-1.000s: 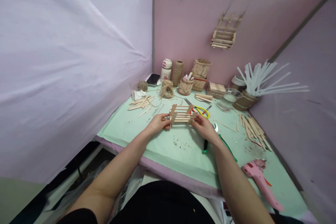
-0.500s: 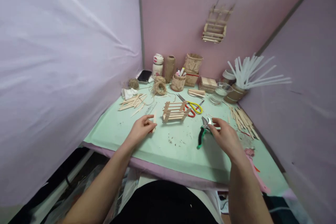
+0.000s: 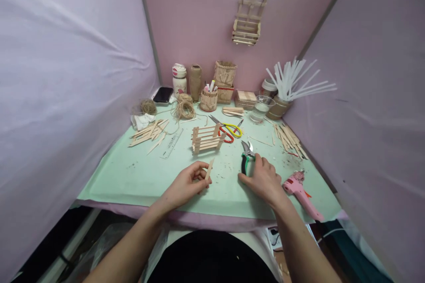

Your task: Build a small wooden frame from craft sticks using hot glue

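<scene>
My left hand [image 3: 192, 182] pinches a short piece of wooden craft stick [image 3: 209, 169] between thumb and fingers, its end pointing up and away. On the right, my right hand [image 3: 264, 177] is around the handles of the pruning shears [image 3: 246, 159], partly covering them. The shears have black and green handles, and their blades point away from me, apart. Beyond my hands stands a small slatted frame [image 3: 208, 139] made of craft sticks. Scissors [image 3: 229, 131] with red and yellow handles lie just behind its right end.
A pink glue gun [image 3: 302, 194] lies right of my right hand. Loose sticks [image 3: 151, 131] and a clear ruler [image 3: 171, 143] lie left; more sticks [image 3: 289, 140] lie right. Twine [image 3: 184, 107], a pen holder [image 3: 209, 101] and a water cup [image 3: 260, 110] stand toward the back.
My left hand has come nearer with the stick piece, away from the slatted frame. My right hand has shifted from beside the shears' blades down onto their handles. The view has turned right.
</scene>
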The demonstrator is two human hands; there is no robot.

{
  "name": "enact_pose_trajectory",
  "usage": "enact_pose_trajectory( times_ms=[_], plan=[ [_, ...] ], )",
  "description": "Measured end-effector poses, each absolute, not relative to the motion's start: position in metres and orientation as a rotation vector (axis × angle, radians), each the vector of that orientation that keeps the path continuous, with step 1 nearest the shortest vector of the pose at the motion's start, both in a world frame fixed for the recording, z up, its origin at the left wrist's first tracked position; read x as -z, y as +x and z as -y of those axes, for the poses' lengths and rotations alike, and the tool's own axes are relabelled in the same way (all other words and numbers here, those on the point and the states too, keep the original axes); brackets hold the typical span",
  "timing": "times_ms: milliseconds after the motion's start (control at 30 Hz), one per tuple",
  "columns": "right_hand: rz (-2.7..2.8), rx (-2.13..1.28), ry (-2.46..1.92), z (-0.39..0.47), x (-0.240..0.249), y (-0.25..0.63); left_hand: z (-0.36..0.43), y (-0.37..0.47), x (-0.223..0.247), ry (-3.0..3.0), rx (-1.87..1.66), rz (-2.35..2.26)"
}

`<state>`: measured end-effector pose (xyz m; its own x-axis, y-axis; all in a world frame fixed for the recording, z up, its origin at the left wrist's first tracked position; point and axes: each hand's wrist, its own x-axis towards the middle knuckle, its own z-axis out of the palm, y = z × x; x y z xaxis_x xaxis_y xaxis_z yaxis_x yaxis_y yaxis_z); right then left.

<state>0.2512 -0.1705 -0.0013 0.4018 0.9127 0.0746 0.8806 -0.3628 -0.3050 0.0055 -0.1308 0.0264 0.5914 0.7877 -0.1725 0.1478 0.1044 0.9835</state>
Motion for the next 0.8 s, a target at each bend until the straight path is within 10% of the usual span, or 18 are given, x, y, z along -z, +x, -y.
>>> enact_pose_trajectory(
  times_ms=[800],
  plan=[
    [1.106, -1.565, -1.588, 0.263, -0.045, 0.238, 0.123, 0.019, -0.032, 1.312, -0.401, -0.752]
  ],
)
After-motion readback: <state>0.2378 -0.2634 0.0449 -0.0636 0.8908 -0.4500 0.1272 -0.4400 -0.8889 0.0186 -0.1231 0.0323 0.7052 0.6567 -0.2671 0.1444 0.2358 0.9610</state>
